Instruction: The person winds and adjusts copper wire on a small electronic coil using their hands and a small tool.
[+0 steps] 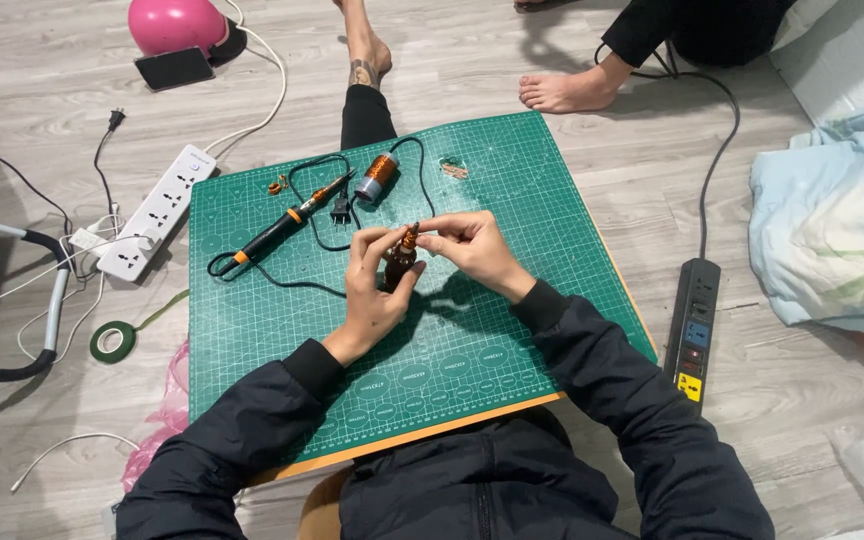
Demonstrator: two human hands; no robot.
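A small dark brown cylindrical part with an orange-copper tip (401, 258) is held over the middle of the green gridded cutting mat (472, 350), its long axis running roughly away from the person and leaning a little to the right, with the copper-coloured end pointing up and away toward the far edge of the mat. The left hand (372, 285) comes in from the lower left with the wrist bent, its fingers and thumb wrapped around the dark lower body of the part so that it is clasped firmly. The right hand (472, 248) reaches in from the right, palm turned down, with its fingertips pinched together at the orange tip of the part; whether they grip a fine wire there is too small to tell. Both forearms are in dark padded jacket sleeves with ribbed cuffs. On the mat beyond the hands lies a black soldering iron with orange bands (287, 225), pointing up and to the right, its black cord looping across the mat. Just beside its tip lies a spool of shiny copper wire on a grey core (377, 176), on its side. A white plastic power strip (157, 212) rests on the pale wood-grain floor to the left of the mat, and a roll of dark green tape (112, 342) lies nearer the person.
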